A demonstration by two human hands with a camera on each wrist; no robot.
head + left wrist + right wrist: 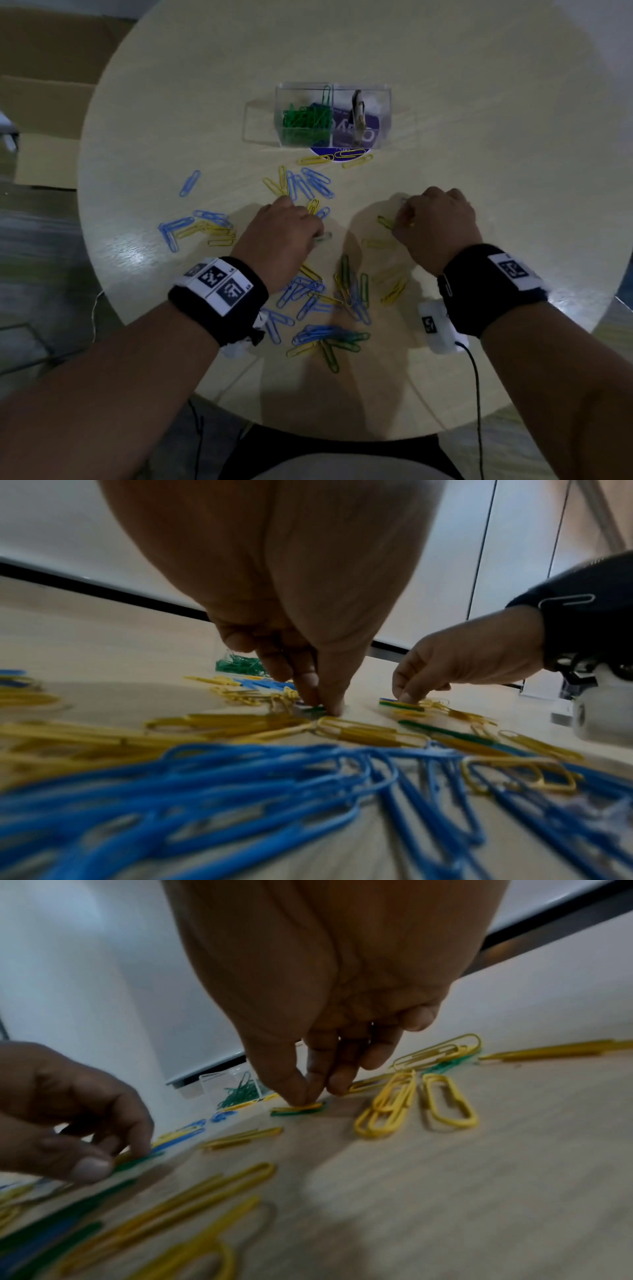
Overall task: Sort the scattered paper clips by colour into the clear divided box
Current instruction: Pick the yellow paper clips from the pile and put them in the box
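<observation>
Blue, yellow and green paper clips lie scattered over a round pale table. The clear divided box stands at the far middle, with green clips in its left compartment. My left hand is down on the table, its thumb and forefinger pinching a green clip. My right hand is to the right of it, and its fingertips pinch a green clip with a yellow one lying along it. Both clips still touch the table.
A thick mix of blue clips and yellow clips lies between my wrists, and more lie to the left. A round purple label shows under the box. Cardboard lies on the floor to the left.
</observation>
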